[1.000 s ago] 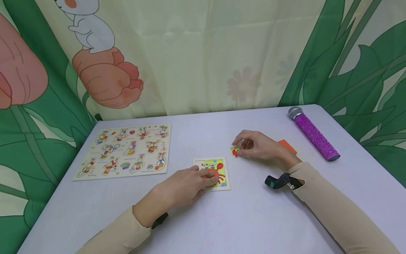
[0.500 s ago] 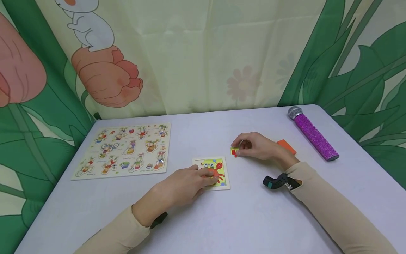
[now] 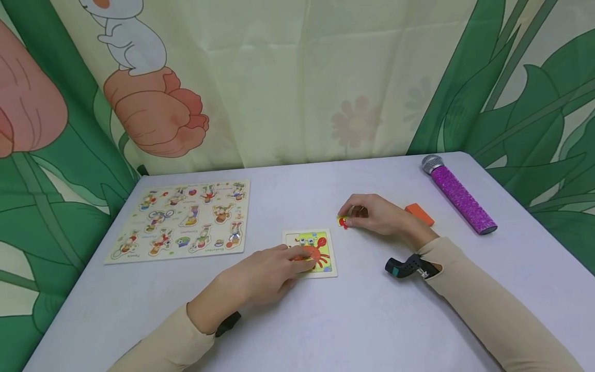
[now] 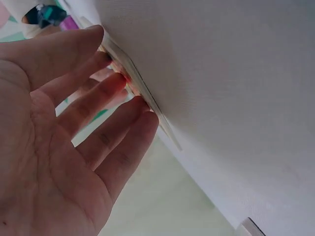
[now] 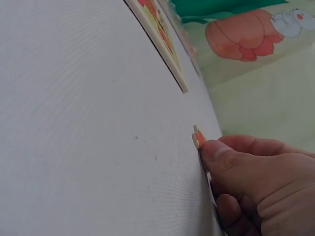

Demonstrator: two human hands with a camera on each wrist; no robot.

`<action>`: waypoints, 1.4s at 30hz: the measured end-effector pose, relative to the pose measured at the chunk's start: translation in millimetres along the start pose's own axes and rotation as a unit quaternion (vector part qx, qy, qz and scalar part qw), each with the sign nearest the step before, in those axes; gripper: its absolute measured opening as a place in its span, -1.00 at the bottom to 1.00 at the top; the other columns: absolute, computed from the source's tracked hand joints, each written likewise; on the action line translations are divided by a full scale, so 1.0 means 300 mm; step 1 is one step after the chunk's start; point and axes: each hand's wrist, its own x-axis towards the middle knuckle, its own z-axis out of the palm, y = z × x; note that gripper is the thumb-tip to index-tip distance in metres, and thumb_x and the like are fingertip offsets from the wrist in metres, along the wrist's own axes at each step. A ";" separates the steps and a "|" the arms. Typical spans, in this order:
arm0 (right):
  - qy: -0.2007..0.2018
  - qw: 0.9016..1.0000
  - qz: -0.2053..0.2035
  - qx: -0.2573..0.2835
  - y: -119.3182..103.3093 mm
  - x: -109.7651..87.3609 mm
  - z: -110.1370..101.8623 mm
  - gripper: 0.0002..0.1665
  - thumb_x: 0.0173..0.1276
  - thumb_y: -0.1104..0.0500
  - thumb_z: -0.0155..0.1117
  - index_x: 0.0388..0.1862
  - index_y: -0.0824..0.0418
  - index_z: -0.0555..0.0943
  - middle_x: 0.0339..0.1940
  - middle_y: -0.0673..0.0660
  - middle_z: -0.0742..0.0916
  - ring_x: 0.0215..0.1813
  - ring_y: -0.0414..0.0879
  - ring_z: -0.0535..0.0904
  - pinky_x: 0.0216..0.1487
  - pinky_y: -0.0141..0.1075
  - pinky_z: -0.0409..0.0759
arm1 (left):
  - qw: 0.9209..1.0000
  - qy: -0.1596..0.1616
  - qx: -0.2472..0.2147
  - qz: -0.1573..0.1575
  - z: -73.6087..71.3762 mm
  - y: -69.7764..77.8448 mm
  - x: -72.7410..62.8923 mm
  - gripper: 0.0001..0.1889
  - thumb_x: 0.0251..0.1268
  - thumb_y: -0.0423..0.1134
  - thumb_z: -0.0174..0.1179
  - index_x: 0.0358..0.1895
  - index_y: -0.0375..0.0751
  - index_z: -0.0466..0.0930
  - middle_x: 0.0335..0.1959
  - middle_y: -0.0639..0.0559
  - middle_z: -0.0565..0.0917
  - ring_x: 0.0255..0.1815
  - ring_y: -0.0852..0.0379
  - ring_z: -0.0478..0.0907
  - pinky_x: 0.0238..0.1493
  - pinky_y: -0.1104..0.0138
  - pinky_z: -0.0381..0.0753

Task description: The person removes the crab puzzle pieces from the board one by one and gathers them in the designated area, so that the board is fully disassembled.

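Observation:
A small square crab puzzle (image 3: 321, 253) with a pale wooden frame lies on the table in the middle of the head view. My left hand (image 3: 267, 271) rests on its left part, covering some of the picture. In the left wrist view that hand's fingers (image 4: 129, 142) are mostly straight, with their tips against the puzzle. Just beyond the frame's right side, my right hand (image 3: 374, 214) pinches a small yellow and red puzzle piece (image 3: 342, 222) between thumb and forefinger. The right wrist view shows the piece (image 5: 199, 137) low by the tabletop; the thumb hides part of it.
A larger peg puzzle board (image 3: 186, 222) with cartoon figures lies at the left. An orange block (image 3: 420, 214) sits behind my right wrist. At the far right lies a purple glittery microphone (image 3: 460, 196). A printed curtain (image 3: 288, 88) hangs behind the table.
The right hand has shifted very slightly to the left, still pinching the puzzle piece. My left hand has slid a little left on the puzzle, showing more of the crab.

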 end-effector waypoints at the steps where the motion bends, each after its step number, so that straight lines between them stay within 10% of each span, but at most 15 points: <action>1: 0.001 1.000 -0.001 0.000 0.000 0.000 0.000 -0.74 0.38 0.24 0.44 0.02 0.03 0.73 -0.09 -0.09 0.72 -0.13 -0.12 0.60 -0.05 -0.35 0.60 | 1.000 -0.002 -0.003 -0.004 -0.001 0.001 -0.001 -0.51 0.52 -0.21 0.18 0.46 0.14 0.49 0.49 0.18 0.40 0.24 0.08 0.52 0.20 0.20 0.61; 20: 0.011 0.999 -0.032 -0.024 -0.077 0.038 0.013 -0.70 0.39 0.14 0.45 0.09 0.06 0.72 -0.08 0.03 0.70 -0.23 -0.11 0.56 -0.16 -0.28 0.57 | 0.999 -0.027 0.013 -0.033 -0.008 0.038 -0.002 -0.39 0.48 -0.10 0.20 0.56 0.19 0.33 0.47 0.20 0.43 0.20 0.02 0.49 0.15 0.18 0.61; 42: -0.065 0.992 -0.108 -0.032 -0.199 0.125 0.098 -0.72 0.46 0.14 0.36 0.11 0.03 0.75 -0.11 -0.07 0.65 -0.27 -0.19 0.54 -0.17 -0.31 0.56 | 0.998 -0.027 0.042 -0.029 -0.005 0.043 0.009 -0.42 0.48 -0.05 0.21 0.52 0.14 0.39 0.47 0.17 0.44 0.27 -0.01 0.50 0.24 0.16 0.58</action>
